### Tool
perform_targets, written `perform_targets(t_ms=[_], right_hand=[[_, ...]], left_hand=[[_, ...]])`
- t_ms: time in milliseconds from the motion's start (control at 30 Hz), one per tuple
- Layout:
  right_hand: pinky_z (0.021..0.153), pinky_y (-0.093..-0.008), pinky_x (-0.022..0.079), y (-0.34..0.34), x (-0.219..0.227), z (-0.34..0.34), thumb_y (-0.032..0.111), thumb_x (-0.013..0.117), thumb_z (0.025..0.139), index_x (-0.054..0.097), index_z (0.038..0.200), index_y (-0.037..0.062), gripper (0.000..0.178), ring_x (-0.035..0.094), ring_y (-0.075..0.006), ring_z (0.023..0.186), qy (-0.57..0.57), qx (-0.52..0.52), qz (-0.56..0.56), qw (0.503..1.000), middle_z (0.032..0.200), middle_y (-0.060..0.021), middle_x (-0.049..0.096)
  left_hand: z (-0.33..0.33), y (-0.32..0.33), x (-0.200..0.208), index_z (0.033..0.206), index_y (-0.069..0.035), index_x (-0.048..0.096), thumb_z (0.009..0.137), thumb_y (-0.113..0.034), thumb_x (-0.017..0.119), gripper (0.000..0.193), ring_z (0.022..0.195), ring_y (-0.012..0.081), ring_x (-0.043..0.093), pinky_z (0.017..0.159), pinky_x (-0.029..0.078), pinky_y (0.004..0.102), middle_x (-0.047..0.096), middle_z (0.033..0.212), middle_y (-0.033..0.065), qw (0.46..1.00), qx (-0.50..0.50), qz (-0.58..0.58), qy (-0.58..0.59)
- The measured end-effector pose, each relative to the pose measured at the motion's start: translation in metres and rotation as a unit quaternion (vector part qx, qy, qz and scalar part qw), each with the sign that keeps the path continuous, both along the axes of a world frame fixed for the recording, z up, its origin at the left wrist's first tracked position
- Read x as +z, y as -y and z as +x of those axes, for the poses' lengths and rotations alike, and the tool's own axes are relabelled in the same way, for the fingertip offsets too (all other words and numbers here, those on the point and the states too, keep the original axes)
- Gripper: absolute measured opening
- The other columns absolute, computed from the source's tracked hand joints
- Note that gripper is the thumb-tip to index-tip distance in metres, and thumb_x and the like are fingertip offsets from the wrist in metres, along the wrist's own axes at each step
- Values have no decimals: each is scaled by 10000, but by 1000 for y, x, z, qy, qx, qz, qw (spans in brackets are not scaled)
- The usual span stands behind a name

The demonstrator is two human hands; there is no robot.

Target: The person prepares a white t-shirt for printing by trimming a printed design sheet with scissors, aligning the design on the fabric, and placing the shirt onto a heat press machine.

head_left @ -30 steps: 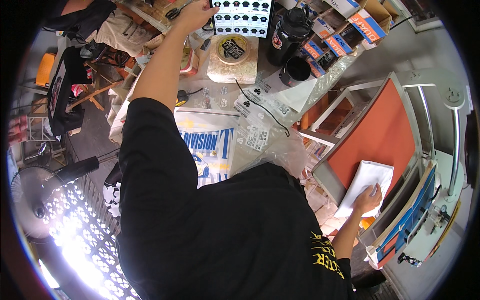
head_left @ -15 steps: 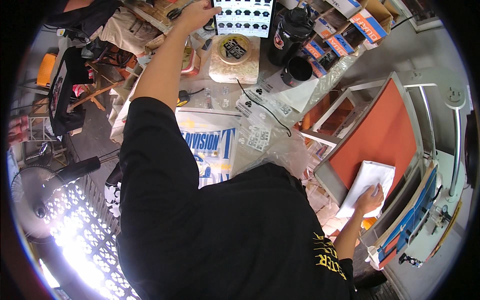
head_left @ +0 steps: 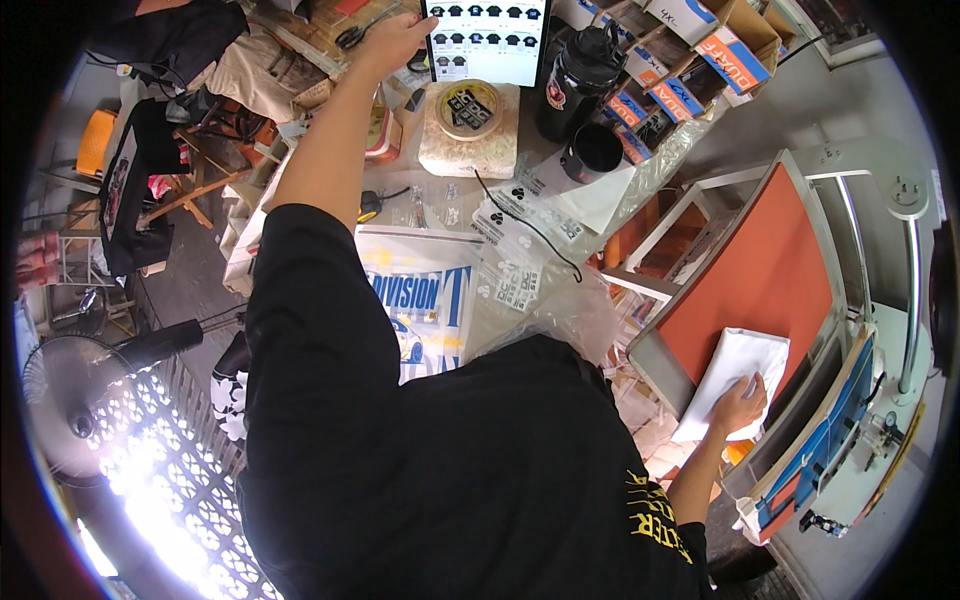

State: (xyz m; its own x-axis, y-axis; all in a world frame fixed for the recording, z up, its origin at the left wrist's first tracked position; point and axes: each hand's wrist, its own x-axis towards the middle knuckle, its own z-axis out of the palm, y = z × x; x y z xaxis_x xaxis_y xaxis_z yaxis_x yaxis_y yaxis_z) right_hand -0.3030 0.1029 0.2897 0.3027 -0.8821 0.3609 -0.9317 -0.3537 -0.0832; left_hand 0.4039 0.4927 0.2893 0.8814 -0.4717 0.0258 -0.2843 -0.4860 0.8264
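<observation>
My left hand (head_left: 398, 43) reaches far forward with a finger at the left edge of a lit tablet-like screen (head_left: 487, 45), which shows rows of dark T-shirt pictures. Its other fingers are partly hidden but look apart, with nothing seen in them. Off to the right, my right hand (head_left: 738, 404) has its curled fingers on a folded white cloth (head_left: 752, 352), perhaps a garment. That cloth lies on the orange padded board (head_left: 752, 270) of a press-like machine, its lower end over the board's near edge. The underside of my right hand is hidden.
A pale block (head_left: 470, 155) carries a round tub (head_left: 469, 110) below the screen. Beside it stand a black bottle (head_left: 580, 80) and a black cup (head_left: 594, 152). Printed sheets (head_left: 415, 300) lie nearer me. Boxes (head_left: 725, 55) are stacked far right; a fan (head_left: 75, 410) stands left.
The shirt pictures on the screen have shifted upward, and the rows differ. My left hand has moved slightly at the screen's edge. My right hand stays on the white cloth.
</observation>
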Motion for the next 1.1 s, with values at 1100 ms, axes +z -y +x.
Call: perform_targets(t_ms=[1100], right_hand=[[1015, -470, 378, 8, -7, -8, 327, 582, 910, 653, 1190, 148, 340, 529, -315, 1170, -1, 22, -11, 1000, 1228, -111, 607]], left_hand=[[0, -7, -13, 1147, 4, 644, 835, -295, 743, 444, 951, 204, 659, 829, 506, 329, 699, 1089, 135, 992, -18, 55, 108]])
